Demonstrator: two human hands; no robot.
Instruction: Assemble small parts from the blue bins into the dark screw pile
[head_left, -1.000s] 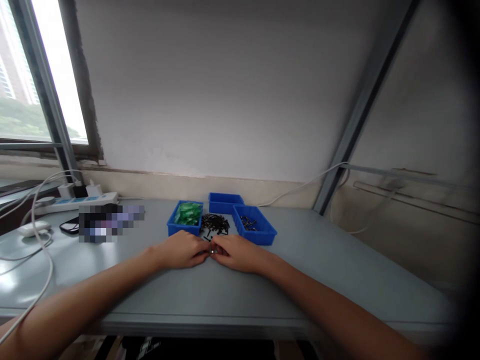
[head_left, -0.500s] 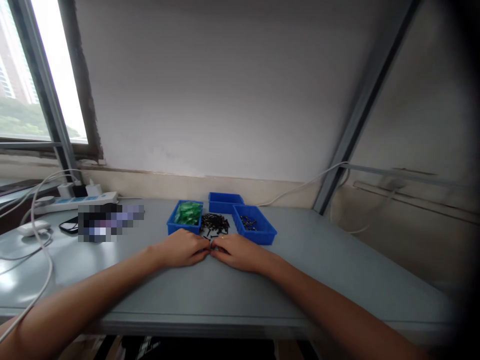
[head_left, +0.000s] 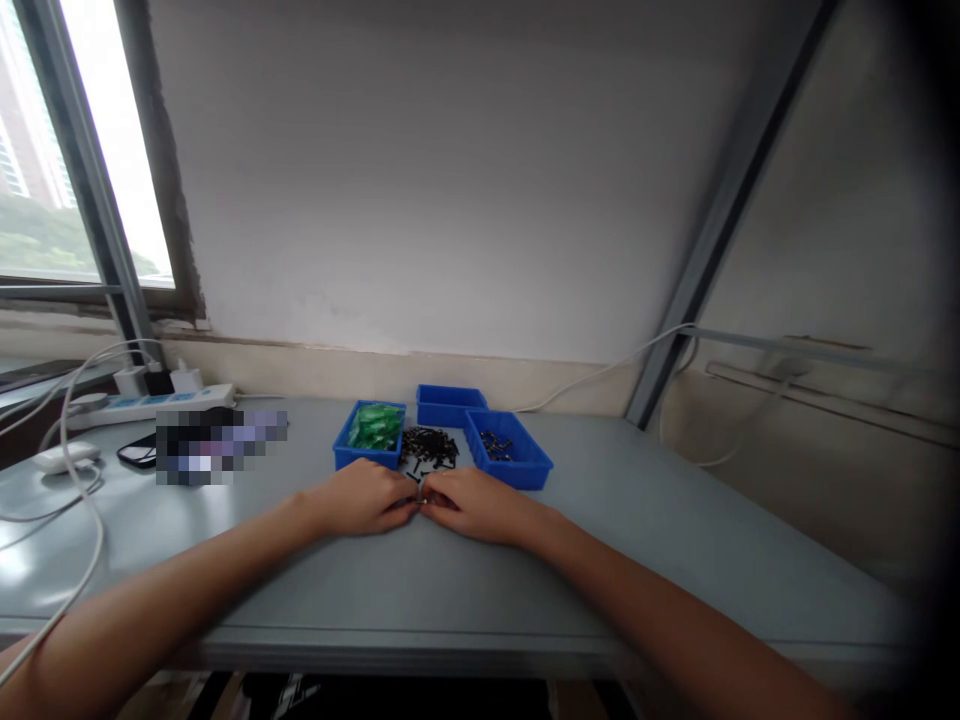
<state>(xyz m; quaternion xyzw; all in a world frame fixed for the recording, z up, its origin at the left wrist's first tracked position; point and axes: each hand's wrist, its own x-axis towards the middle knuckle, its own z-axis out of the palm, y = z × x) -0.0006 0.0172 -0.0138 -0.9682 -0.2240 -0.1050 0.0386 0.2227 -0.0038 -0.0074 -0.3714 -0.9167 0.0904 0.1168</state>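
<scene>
My left hand (head_left: 370,496) and my right hand (head_left: 474,502) meet fingertip to fingertip low over the table, both with fingers closed. A small, thin piece with a shiny spot shows between the fingertips; it is too small and covered to name. Just beyond the fingers lies a pile of black screws (head_left: 430,447), with a few loose ones nearest the hands. Left of the pile sits a blue bin holding green plastic packets (head_left: 376,428). On the right, another blue bin (head_left: 525,474) contains small metallic fasteners (head_left: 496,447).
A third blue bin (head_left: 451,408) stands behind the screw pile. At the left of the grey table (head_left: 675,560) are a power strip (head_left: 161,402) with plugs, a white case (head_left: 67,456), cables and a blurred-out item. A white cable (head_left: 577,382) runs along the wall.
Both hands stay in nearly the same place. The fingertips have shifted slightly, and the small shiny spot between them shows more now.
</scene>
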